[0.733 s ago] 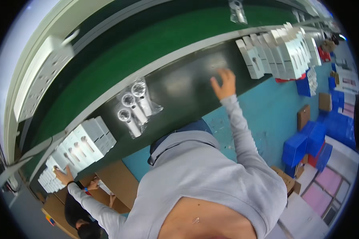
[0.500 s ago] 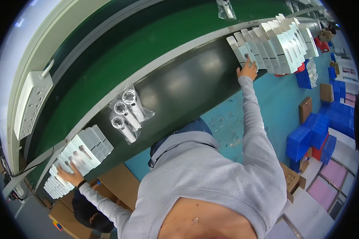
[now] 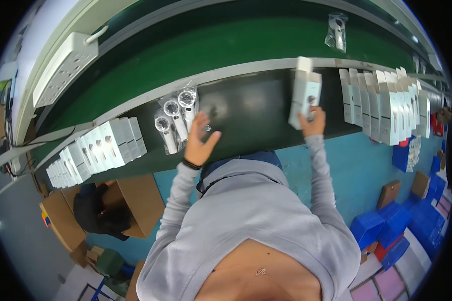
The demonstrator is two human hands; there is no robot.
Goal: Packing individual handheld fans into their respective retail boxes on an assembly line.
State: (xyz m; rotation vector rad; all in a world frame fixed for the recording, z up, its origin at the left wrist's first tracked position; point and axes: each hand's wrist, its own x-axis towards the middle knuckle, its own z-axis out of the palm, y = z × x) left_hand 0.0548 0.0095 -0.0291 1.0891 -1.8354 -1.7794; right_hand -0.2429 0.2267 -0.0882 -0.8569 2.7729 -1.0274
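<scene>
My right hand (image 3: 313,122) grips a tall white carton (image 3: 305,93) near its lower end, with the top flap standing up. This carton is above the dark bench, apart from the row of white cartons (image 3: 387,110) at the right, whose flaps also stand up. My left hand (image 3: 201,142) is open with fingers spread and nothing in it. Right beside it, three white shower heads (image 3: 172,108) with round heads and straight handles lie in clear plastic bags on the bench. A second row of white cartons (image 3: 108,145), packed closely, stands at the bench's left end.
Behind the bench (image 3: 246,110) runs a green conveyor belt (image 3: 226,47) with one bagged shower head (image 3: 338,36) on it. A white power strip (image 3: 65,67) hangs at the upper left. A person in dark clothes (image 3: 103,208) bends by a cardboard box (image 3: 143,200). Blue bins (image 3: 369,227) stand lower right.
My right hand has drawn a carton leftward out of the right row. My left hand has left the left carton row and moved right to the bagged shower heads. The view has turned.
</scene>
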